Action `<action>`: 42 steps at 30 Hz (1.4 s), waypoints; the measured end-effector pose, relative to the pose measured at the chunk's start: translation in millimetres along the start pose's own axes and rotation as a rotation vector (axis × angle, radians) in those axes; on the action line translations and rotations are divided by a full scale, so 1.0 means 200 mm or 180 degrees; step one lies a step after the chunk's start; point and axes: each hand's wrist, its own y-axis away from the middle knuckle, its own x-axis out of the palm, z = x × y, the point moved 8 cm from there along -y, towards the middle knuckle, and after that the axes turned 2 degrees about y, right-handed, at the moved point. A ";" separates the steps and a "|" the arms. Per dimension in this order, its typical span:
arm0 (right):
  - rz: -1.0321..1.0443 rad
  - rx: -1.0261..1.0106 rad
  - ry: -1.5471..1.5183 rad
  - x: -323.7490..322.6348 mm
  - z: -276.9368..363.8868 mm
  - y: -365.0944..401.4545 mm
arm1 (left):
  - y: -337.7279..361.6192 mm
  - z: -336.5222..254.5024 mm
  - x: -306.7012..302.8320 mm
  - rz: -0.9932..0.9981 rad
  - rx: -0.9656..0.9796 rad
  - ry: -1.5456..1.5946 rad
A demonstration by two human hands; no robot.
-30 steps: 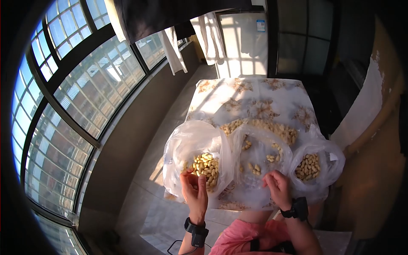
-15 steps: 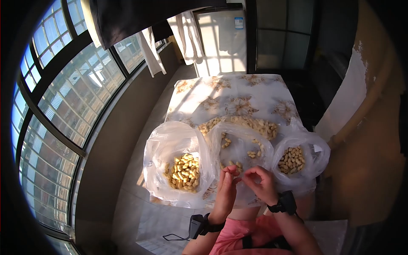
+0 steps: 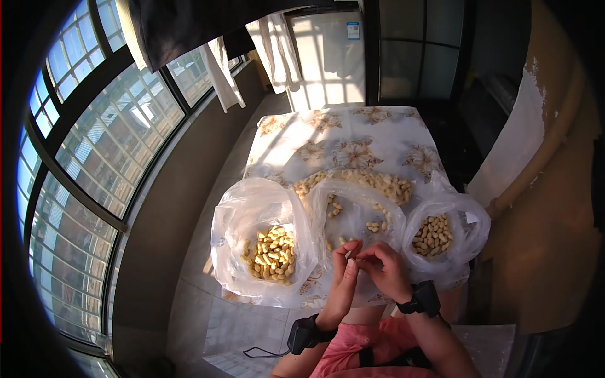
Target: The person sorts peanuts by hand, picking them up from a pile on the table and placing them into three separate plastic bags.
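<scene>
My left hand (image 3: pixel 341 285) and my right hand (image 3: pixel 386 271) meet fingertip to fingertip over the near edge of the middle plastic bag (image 3: pixel 356 189). Both are closed in a pinch; something small and dark shows between the fingertips, too small to name. Just beyond them, a few peanuts (image 3: pixel 376 226) lie in the middle bag. To the left, an open plastic bag (image 3: pixel 227 220) holds a heap of peanuts (image 3: pixel 272 254). On the right, another open bag (image 3: pixel 471 236) holds more peanuts (image 3: pixel 433 235).
A flower-patterned cloth covers the table (image 3: pixel 353 135). More peanuts (image 3: pixel 378 184) lie along the far side of the middle bag. Barred windows (image 3: pixel 120 138) stand on the left, with white curtains (image 3: pixel 274 53) behind the table. Both wrists wear black straps.
My hands have come together, with the fingertips now touching. My left hand has moved slightly to the right and its fingers have curled in.
</scene>
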 end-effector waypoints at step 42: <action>0.0082 0.0058 -0.0131 0.00 -0.02 0.01 | 0.01 -0.12 -0.16 -0.0607 0.0885 -0.1779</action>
